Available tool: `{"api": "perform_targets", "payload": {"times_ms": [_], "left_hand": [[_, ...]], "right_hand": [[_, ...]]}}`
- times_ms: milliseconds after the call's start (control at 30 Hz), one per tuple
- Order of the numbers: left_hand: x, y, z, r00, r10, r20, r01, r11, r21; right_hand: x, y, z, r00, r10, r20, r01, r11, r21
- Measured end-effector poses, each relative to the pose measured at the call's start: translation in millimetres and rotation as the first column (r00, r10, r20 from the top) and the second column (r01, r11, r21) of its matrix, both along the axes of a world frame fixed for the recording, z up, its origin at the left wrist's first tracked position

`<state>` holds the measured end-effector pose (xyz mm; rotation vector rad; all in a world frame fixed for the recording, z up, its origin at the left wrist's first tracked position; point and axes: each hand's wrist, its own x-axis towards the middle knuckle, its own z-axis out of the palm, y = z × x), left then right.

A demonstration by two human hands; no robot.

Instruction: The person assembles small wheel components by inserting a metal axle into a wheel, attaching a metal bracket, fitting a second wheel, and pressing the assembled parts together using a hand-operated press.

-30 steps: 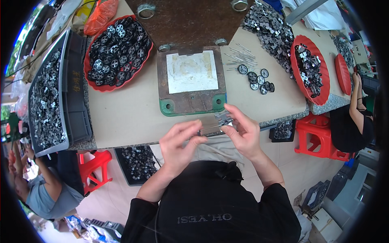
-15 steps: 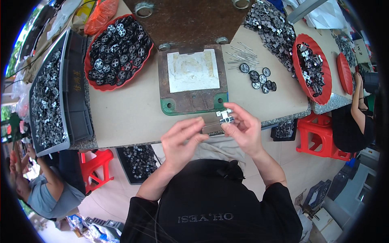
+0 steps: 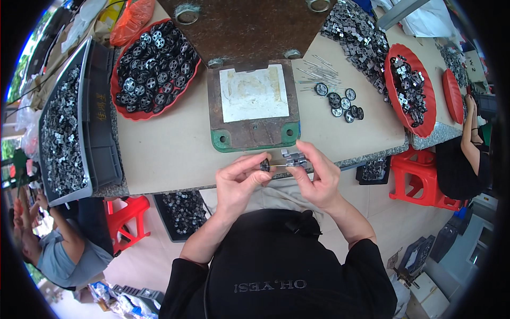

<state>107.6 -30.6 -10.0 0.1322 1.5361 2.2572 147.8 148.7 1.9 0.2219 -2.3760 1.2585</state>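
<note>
Between thumb and fingers, my left hand (image 3: 240, 179) pinches a small black toy wheel (image 3: 264, 165) fixed on one end of a thin metal axle (image 3: 277, 165). The axle runs across to a small silver-grey plastic part (image 3: 294, 158), which my right hand (image 3: 320, 175) grips. Whether the axle passes fully through this part is hidden by my fingers. Both hands are over the table's front edge, just below the green-edged metal press base (image 3: 255, 139). Several loose wheels (image 3: 335, 100) and a bunch of axles (image 3: 320, 72) lie to the right of the base.
At left stand a red basin of wheels (image 3: 123, 106) and a grey crate of small parts (image 3: 109, 138). Right are a heap of grey parts (image 3: 361, 45) and another red basin (image 3: 423, 125). Brown metal (image 3: 249, 32) overhangs the base. Other people sit at both sides.
The wheel now shows in my left fingers on the axle's end. My right hand has turned the plastic part, and the axle lies more level.
</note>
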Motion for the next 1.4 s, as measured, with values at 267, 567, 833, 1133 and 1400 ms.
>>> {"api": "perform_targets", "payload": {"times_ms": [267, 567, 833, 1133, 1400], "left_hand": [[6, 5, -3, 0.982, 0.081, -0.171, -0.091, 0.994, -0.053], [3, 2, -1, 0.976, 0.05, -0.214, -0.068, 0.995, -0.079], [9, 5, -5, 0.977, 0.072, -0.199, -0.082, 0.996, -0.042], [12, 10, -10, 0.997, 0.026, -0.075, -0.033, 0.995, -0.092], [1, 13, -3, 0.979, -0.031, 0.202, 0.012, 0.995, 0.095]], "right_hand": [[0, -8, 0, 0.94, 0.133, 0.314, 0.103, 0.767, -0.634], [0, -2, 1, 0.902, 0.232, 0.365, 0.062, 0.765, -0.641], [2, -7, -1, 0.919, 0.211, 0.334, 0.095, 0.703, -0.705], [2, -13, 0, 0.929, 0.125, 0.349, 0.012, 0.931, -0.365], [0, -14, 17, 0.874, 0.158, 0.459, 0.185, 0.765, -0.617]]}}
